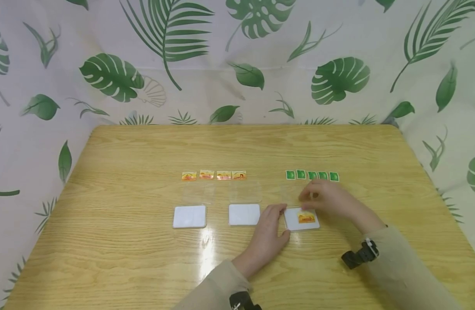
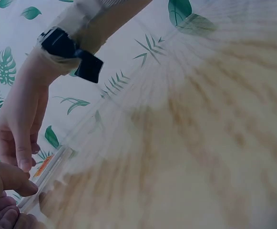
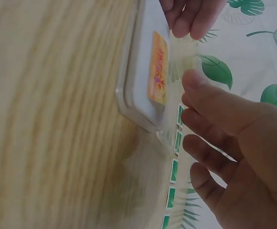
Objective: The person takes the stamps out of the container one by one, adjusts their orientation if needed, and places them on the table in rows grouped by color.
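Three white trays lie in a row on the wooden table (image 1: 105, 258). The rightmost white tray (image 1: 313, 224) (image 3: 140, 57) bears one orange card (image 1: 306, 217) (image 3: 158, 67). My left hand (image 1: 279, 221) (image 2: 7, 191) grips that tray's left edge between thumb and fingers. My right hand (image 1: 308, 199) (image 3: 195, 109) hovers over the tray's far edge and pinches a clear lid (image 3: 177, 90) that tilts up over the tray. Behind them are a row of several orange cards (image 1: 214, 175) and a row of several green cards (image 1: 312, 175) (image 3: 175, 164).
The other two white trays (image 1: 189, 216) (image 1: 244, 214) lie to the left, each with a faint clear lid (image 1: 198, 193) (image 1: 245, 192) behind it. A leaf-print curtain (image 1: 237, 64) closes off the table's back and sides. Bare wood stretches to the front and far left.
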Tool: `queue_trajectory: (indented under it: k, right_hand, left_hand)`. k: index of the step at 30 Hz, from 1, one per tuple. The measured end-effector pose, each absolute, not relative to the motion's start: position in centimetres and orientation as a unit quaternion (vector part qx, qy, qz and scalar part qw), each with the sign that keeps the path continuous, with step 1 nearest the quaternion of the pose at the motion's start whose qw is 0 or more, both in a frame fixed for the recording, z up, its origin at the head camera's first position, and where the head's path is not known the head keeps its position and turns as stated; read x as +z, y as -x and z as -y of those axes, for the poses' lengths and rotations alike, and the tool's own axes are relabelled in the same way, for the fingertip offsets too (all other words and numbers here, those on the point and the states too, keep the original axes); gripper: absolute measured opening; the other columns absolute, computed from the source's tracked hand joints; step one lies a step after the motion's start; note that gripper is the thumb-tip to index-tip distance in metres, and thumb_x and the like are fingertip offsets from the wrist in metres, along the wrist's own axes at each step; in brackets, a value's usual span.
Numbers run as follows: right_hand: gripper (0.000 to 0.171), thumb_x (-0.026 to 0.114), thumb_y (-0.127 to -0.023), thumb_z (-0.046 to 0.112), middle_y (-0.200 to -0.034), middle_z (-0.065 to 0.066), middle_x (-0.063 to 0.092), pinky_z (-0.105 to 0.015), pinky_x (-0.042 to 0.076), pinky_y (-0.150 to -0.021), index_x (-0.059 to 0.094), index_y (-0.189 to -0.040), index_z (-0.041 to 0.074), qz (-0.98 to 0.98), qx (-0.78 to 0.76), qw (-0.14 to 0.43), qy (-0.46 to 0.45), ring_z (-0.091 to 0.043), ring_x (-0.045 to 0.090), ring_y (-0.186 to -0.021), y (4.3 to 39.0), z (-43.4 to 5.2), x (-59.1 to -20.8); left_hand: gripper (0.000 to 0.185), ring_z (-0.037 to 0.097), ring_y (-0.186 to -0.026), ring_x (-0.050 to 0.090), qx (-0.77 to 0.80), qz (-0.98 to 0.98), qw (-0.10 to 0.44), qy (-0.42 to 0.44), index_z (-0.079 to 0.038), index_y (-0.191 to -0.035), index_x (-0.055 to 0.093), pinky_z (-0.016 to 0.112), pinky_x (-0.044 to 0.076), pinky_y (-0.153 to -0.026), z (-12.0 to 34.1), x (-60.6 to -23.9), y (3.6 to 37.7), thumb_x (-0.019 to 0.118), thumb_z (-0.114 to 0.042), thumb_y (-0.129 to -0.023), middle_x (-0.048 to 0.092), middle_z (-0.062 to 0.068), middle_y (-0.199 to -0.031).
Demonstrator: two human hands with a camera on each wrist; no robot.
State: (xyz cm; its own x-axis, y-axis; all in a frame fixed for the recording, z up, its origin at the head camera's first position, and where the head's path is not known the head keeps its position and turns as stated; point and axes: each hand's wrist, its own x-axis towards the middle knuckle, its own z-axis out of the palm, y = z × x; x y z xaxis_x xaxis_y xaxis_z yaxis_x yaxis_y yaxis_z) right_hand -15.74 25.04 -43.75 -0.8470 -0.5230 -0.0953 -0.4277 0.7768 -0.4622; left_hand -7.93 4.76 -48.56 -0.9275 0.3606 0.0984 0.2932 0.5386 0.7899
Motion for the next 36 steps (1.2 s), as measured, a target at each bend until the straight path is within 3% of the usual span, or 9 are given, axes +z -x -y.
queue_trajectory:
  k: [8,21,36]
  right_hand:
    - [0.023,0.074,-0.073,0.022,-0.095,0.005,0.063,-0.037,0.048,-0.077,0.069,-0.094,0.016,-0.929,-0.213,0.119,0.279,-0.017,0.056,-0.091,13.8,-25.9,-43.8]
    - [0.019,0.078,-0.068,0.017,-0.090,0.003,0.062,-0.036,0.049,-0.075,0.069,-0.085,0.015,-0.934,-0.195,0.068,0.290,-0.018,0.055,-0.087,12.7,-25.5,-43.9]
    - [0.021,0.076,-0.070,0.014,-0.083,0.006,0.060,-0.031,0.049,-0.071,0.061,-0.085,0.015,-0.937,-0.223,0.134,0.232,-0.013,0.055,-0.080,12.8,-25.1,-43.4]
  left_hand:
    - [0.058,0.013,-0.121,0.040,0.438,-0.879,0.041,-0.183,-0.009,-0.132,0.039,0.022,0.032,-0.103,-4.8,-48.4,7.9,0.065,-0.009,-0.080,0.045,0.001,-0.127]
    - [0.058,0.013,-0.120,0.040,0.442,-0.877,0.034,-0.186,-0.008,-0.131,0.039,0.022,0.031,-0.103,-4.8,-48.5,7.9,0.065,-0.008,-0.079,0.045,0.002,-0.126]
    - [0.058,0.014,-0.120,0.040,0.442,-0.876,0.029,-0.193,-0.006,-0.131,0.039,0.023,0.032,-0.103,-4.7,-48.4,7.8,0.065,-0.008,-0.080,0.045,0.004,-0.126]
